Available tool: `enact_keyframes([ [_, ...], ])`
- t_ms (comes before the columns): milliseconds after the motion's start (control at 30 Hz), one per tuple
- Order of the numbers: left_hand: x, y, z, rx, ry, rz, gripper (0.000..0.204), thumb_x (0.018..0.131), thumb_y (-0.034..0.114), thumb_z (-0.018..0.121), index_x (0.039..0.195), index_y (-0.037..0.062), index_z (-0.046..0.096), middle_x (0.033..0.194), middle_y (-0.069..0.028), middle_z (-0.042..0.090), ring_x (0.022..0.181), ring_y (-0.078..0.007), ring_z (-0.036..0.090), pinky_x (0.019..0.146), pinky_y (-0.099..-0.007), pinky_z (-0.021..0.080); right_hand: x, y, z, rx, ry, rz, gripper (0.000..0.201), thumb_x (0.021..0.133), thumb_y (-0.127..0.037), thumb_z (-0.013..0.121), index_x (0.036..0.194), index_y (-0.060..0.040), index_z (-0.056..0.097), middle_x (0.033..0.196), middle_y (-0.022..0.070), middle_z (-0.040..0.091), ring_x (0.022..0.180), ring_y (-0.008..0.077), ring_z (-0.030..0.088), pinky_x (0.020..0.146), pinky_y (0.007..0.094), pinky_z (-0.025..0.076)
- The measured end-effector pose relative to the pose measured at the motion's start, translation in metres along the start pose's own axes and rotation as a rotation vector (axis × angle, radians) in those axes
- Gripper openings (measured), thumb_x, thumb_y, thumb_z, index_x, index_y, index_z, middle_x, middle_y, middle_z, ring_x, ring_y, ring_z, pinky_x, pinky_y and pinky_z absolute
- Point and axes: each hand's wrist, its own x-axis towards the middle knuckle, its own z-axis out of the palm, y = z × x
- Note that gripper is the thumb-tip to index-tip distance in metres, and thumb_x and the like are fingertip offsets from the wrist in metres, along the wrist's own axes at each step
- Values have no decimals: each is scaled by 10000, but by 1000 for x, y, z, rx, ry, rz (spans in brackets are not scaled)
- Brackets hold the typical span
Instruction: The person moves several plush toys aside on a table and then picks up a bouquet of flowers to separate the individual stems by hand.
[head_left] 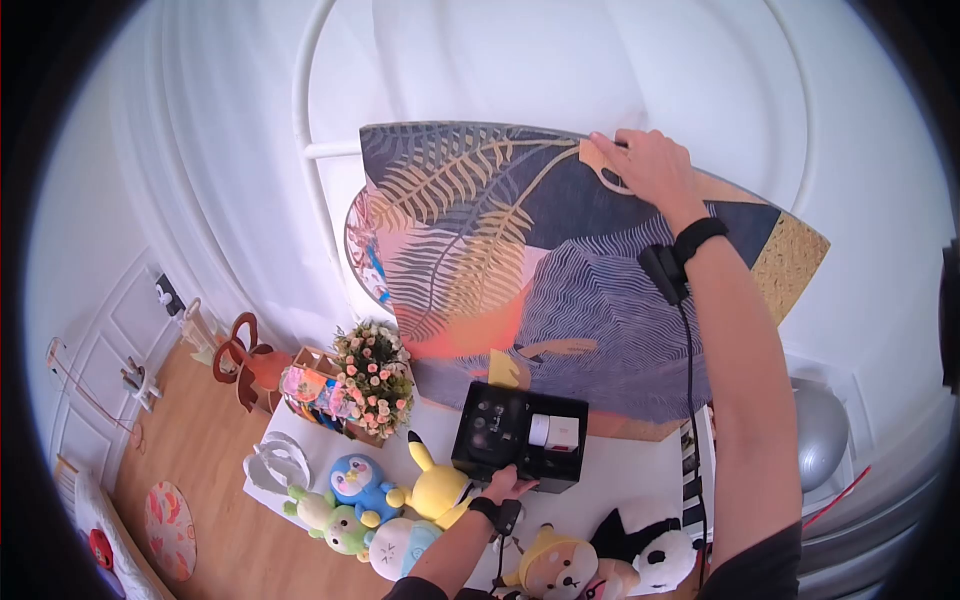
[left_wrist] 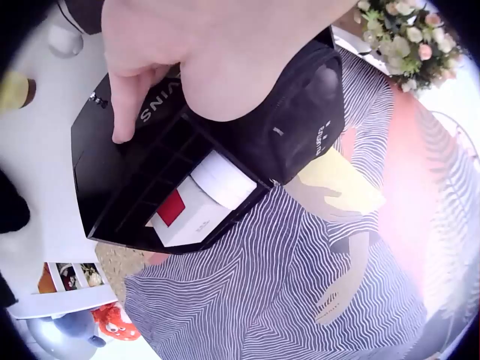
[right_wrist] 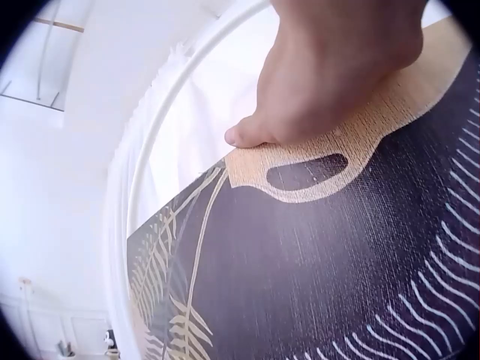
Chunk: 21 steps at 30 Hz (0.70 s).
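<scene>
Fingers (head_left: pixel 604 147) of the R hand (head_left: pixel 655 175) pinch the top edge of the printed panel (head_left: pixel 600 290), just by that painted oval loop, and up it stands, ferns and wavy stripes, behind the open black box (left_wrist: pixel 105 184). L hand (head_left: pixel 505 484) is at the box's near side, one digit straight against the black flap w/ lettering; can't tell if the rest curl round it. In the box: a white jar (left_wrist: pixel 225 180) beside a white carton (left_wrist: pixel 199 217) w/ red patch, plus a black case (left_wrist: pixel 304 112) in the next section. All this over the white tabletop (head_left: pixel 640 480) (quite the plush crowd!): yellow Pikachu (head_left: pixel 437 487) nearest L of the box, blue penguin (head_left: pixel 360 485) beyond, panda (head_left: pixel 662 555) off R, pink-white flowers (head_left: pixel 372 375) far L.
</scene>
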Motion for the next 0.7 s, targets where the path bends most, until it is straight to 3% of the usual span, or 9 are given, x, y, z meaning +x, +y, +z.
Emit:
enact_keyframes([
  [200,-12,-12,-8,-48,-26,13,358,957,169,357,1202,-90,387,1158,-290,514,1070,-421,545,943,-497,484,12,9,17,49,-41,-45,616,881,-623,416,848,-78,703,702,142,661,720,328,648,656,408,502],
  [267,-6,-19,-22,-66,-74,0,326,951,167,383,1156,-82,426,1112,-274,545,1014,-410,581,912,-502,504,8,8,19,84,-129,32,529,911,-553,428,931,-91,684,884,118,668,894,279,630,771,414,482],
  [300,-6,-21,-24,-37,-73,32,323,950,171,387,1144,-82,436,1101,-270,552,1008,-408,583,910,-497,505,5,10,22,83,-124,36,529,911,-553,428,931,-91,684,884,118,668,894,279,630,771,414,482],
  [367,-8,-21,-23,-17,-68,62,320,949,175,391,1132,-82,446,1089,-266,559,1003,-406,585,908,-493,506,3,12,38,-120,84,-160,377,933,-440,470,1122,-155,628,1108,85,594,1066,228,554,883,456,425],
  [400,-13,-20,-19,-9,-23,63,320,946,171,392,1122,-89,448,1079,-265,566,994,-408,590,883,-477,522,1,8,40,-118,80,-162,377,933,-440,470,1122,-155,628,1108,85,594,1066,228,554,883,456,425],
  [467,-16,-16,-15,-1,25,52,319,943,167,392,1113,-97,450,1069,-264,573,986,-410,596,857,-461,537,-7,1,46,-232,152,-172,342,934,-347,496,1232,-184,537,1221,58,489,1180,199,438,958,496,335],
  [500,-12,-12,-16,-1,7,31,314,936,159,396,1114,-94,451,1061,-265,576,974,-417,600,829,-444,552,-11,2,53,-236,142,-171,342,934,-347,496,1232,-184,537,1221,58,489,1180,199,438,958,496,335],
  [567,-8,-8,-13,-2,-11,-4,309,929,150,400,1115,-91,452,1052,-266,580,962,-425,605,800,-427,567,-19,4,68,-148,393,-290,386,907,-333,528,1248,-153,502,1233,96,483,1191,245,437,986,510,317],
  [700,-10,-14,-17,-35,-8,30,301,917,125,397,1121,-90,451,1043,-273,581,937,-445,607,759,-407,586,-88,-11,47,78,375,-314,399,860,-288,576,1205,-99,505,1264,154,444,1217,317,402,1040,534,257],
])
